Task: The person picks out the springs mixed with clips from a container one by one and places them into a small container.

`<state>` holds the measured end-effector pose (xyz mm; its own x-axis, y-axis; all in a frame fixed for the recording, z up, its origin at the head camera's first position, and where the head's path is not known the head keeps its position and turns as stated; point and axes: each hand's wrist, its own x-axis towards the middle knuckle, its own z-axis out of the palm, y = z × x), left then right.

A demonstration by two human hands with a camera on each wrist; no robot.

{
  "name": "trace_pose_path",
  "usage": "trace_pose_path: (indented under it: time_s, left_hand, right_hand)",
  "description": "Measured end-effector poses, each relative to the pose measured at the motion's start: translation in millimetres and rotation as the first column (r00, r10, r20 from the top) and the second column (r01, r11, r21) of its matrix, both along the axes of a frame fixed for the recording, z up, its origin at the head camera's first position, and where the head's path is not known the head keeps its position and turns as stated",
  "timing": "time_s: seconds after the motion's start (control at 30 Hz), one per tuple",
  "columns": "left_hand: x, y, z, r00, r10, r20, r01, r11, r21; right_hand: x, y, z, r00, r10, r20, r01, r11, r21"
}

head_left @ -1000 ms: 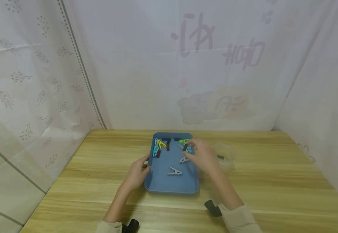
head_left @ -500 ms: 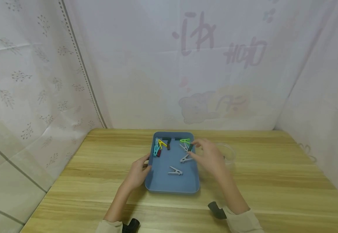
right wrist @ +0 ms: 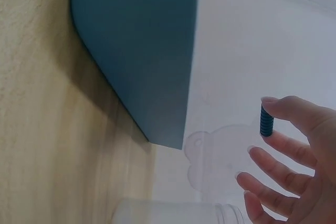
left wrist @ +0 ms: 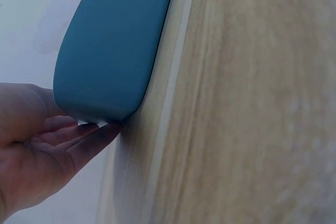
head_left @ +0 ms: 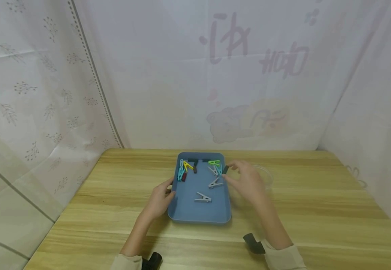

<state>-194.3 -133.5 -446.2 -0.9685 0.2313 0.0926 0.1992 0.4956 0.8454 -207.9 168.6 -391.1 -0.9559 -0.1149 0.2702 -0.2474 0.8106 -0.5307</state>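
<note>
My right hand [head_left: 247,183] pinches a small dark green ribbed cylinder [right wrist: 266,121] end to end between thumb and index finger. In the head view it is over the right rim of the blue tray [head_left: 198,215]. The right wrist view shows the other fingers spread loosely. My left hand [head_left: 159,198] grips the tray's left side, thumb at the rim and fingertips against the outer wall low down. Inside the tray lie grey clothespins [head_left: 203,197], a yellow clothespin [head_left: 188,165], a green clothespin [head_left: 214,162], blue clothespins [head_left: 181,173], and several small dark cylinders [head_left: 195,169].
A clear round container [head_left: 267,176] stands on the wooden table [head_left: 316,210] right of the tray, partly behind my right hand. Patterned curtains [head_left: 168,75] rise behind the table and on both sides. Black wrist-camera mounts [head_left: 254,243] hang near the sleeves.
My right hand has moved right, from above the clothespins inside the tray to its right rim, carrying the ribbed cylinder. My left hand has stayed on the tray's left side.
</note>
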Motion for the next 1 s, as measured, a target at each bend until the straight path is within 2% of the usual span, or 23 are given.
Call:
trace_pose_path:
  time_s: [0.27,0.53,1.0]
  left_hand:
    - [-1.0,1.3,1.6,1.000,-0.001,-0.003,0.001,1.000,0.007]
    - [0.1,1.1,1.0,1.000,-0.002,-0.004,0.002,1.000,-0.002]
    - [0.9,1.2,1.8,1.000,0.004,0.008,-0.004,1.000,0.004]
  right_hand:
    - [1.1,6.8,9.4,1.000,-0.016,-0.002,0.016,1.000,0.003]
    - [1.5,15.4,9.1,0.997,-0.076,0.021,0.075,0.997,0.030]
    - [4.3,34.3,12.1,0.996,-0.080,0.048,0.079,0.997,0.005]
